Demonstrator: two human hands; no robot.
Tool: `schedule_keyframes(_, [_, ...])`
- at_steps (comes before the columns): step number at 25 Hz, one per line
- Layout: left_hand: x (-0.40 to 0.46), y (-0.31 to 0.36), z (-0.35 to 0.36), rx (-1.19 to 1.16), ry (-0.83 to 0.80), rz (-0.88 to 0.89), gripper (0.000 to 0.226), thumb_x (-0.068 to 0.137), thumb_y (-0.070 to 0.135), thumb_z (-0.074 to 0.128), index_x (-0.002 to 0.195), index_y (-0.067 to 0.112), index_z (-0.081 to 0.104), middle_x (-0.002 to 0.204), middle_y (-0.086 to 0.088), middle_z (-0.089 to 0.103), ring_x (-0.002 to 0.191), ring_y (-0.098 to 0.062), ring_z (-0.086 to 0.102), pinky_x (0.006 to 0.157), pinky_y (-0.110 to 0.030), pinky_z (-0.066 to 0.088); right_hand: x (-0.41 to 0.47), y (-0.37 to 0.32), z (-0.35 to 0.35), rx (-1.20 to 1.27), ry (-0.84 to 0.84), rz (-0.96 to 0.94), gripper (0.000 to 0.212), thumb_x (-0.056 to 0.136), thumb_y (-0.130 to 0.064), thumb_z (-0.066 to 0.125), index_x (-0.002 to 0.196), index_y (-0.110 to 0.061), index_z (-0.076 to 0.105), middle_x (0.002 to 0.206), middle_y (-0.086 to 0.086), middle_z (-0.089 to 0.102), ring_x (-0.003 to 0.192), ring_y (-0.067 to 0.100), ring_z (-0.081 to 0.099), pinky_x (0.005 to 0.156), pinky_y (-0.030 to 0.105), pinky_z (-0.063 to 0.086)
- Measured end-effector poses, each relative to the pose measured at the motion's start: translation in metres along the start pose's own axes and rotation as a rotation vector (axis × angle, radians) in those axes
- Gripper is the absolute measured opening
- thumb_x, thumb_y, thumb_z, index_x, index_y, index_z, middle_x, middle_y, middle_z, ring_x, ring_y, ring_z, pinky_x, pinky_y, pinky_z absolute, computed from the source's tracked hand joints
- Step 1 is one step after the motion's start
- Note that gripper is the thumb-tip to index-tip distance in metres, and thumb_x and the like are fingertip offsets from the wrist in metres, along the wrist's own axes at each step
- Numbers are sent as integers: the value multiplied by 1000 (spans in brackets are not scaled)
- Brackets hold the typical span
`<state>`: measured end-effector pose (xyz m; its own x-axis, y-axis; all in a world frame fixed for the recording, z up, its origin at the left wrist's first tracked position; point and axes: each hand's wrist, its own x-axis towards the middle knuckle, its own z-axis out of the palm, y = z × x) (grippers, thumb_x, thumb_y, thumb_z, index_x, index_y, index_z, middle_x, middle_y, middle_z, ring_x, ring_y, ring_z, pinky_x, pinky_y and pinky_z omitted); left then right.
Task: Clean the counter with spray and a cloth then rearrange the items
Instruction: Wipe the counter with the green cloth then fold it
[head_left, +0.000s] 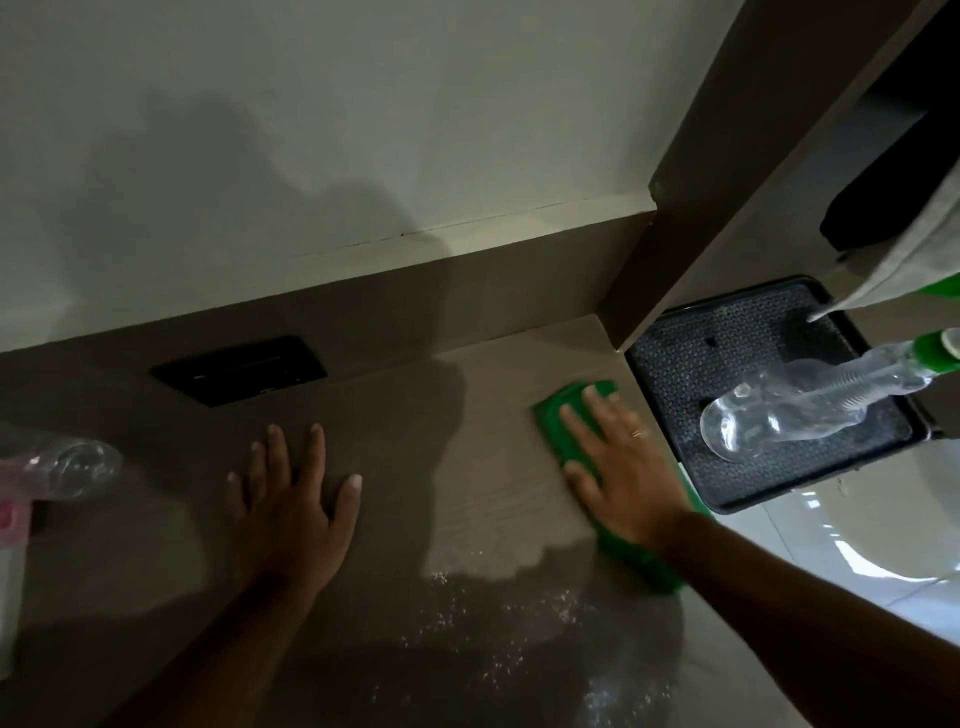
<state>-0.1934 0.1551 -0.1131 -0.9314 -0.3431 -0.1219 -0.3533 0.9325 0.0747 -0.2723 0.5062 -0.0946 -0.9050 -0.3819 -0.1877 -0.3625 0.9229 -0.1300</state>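
Note:
My right hand (618, 467) lies flat on a green cloth (563, 410) at the right end of the grey-brown counter (467, 467), fingers spread and pressing it down. More of the cloth shows under my wrist. My left hand (291, 499) rests palm down on the bare counter to the left, fingers apart, holding nothing. White specks and droplets (498, 618) dot the counter in front of me. A clear spray bottle with a green top (810, 400) stands on a black tray at the right.
The black tray (675, 364) sits right of the cloth under a dark shelf post (649, 260). A clear bottle with a pink part (67, 467) stands at the far left. A black socket plate (239, 369) is set in the dark backsplash. A grey cloth (914, 249) hangs at upper right.

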Motion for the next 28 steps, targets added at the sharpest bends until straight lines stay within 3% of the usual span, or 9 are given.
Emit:
schedule_keyframes(2, [-1, 1, 0, -4, 2, -4, 78, 88, 66, 16, 156, 28, 16, 163, -17, 10, 150, -34, 8, 119, -54, 7, 33, 3, -4, 3, 74, 280, 64, 94, -52, 27, 154, -29, 19, 162, 12, 13, 148, 35, 13, 121, 46, 14])
schedule_keyframes(4, [-2, 1, 2, 2, 1, 6, 77, 89, 66, 16, 155, 28, 16, 163, -17, 11, 149, -34, 8, 118, -54, 8, 76, -36, -7, 63, 78, 385, 64, 96, -49, 21, 155, -27, 12, 163, 12, 8, 149, 36, 7, 121, 45, 9])
schedule_keyframes(9, [-1, -2, 4, 7, 6, 4, 77, 88, 66, 17, 155, 28, 20, 162, -17, 15, 148, -36, 12, 117, -57, 13, 44, -157, 2, 11, -54, -24, 61, 98, -48, 23, 155, -28, 11, 163, 9, 7, 149, 34, 6, 120, 48, 9])
schedule_keyframes(12, [-2, -3, 2, -3, 3, 15, 76, 88, 65, 19, 155, 29, 19, 162, -18, 15, 148, -36, 12, 117, -57, 12, -46, -132, 9, -30, -69, -229, 61, 96, -50, 33, 153, -33, 18, 162, 5, 14, 148, 28, 15, 117, 45, 12])
schedule_keyframes(15, [-2, -2, 2, -25, -1, 26, 75, 90, 65, 21, 155, 29, 16, 162, -18, 12, 149, -36, 10, 117, -57, 11, -63, -52, 10, -54, -12, 64, 61, 96, -49, 28, 153, -33, 13, 162, 6, 10, 148, 33, 17, 120, 47, 16])
schedule_keyframes(18, [-2, -2, 3, -26, -16, 35, 74, 91, 64, 25, 155, 29, 15, 162, -18, 11, 149, -36, 9, 117, -57, 9, -27, -80, 10, 28, 92, 387, 62, 95, -46, 21, 154, -29, 17, 162, 11, 13, 148, 36, 14, 120, 47, 14])
schedule_keyframes(23, [-3, -2, 3, -63, 7, 53, 72, 90, 60, 33, 154, 27, 24, 161, -20, 16, 148, -37, 14, 117, -58, 9, -93, -230, 40, 26, -37, -4, 63, 94, -44, 37, 153, -30, 22, 161, 10, 21, 147, 36, 18, 117, 50, 11])
schedule_keyframes(25, [-4, -1, 1, -68, -8, 64, 72, 91, 61, 31, 154, 27, 22, 161, -20, 14, 148, -36, 11, 118, -57, 7, -153, -215, 47, 25, -23, -60, 67, 88, -47, 46, 151, -33, 26, 159, 7, 26, 146, 32, 25, 117, 50, 19])
schedule_keyframes(28, [-3, -2, 0, -56, -16, 87, 73, 91, 62, 27, 155, 27, 17, 161, -21, 12, 149, -37, 9, 118, -58, 7, -202, -114, 45, -8, -5, 217, 67, 92, -53, 33, 153, -39, 10, 162, 3, 6, 150, 31, 11, 121, 43, 4])
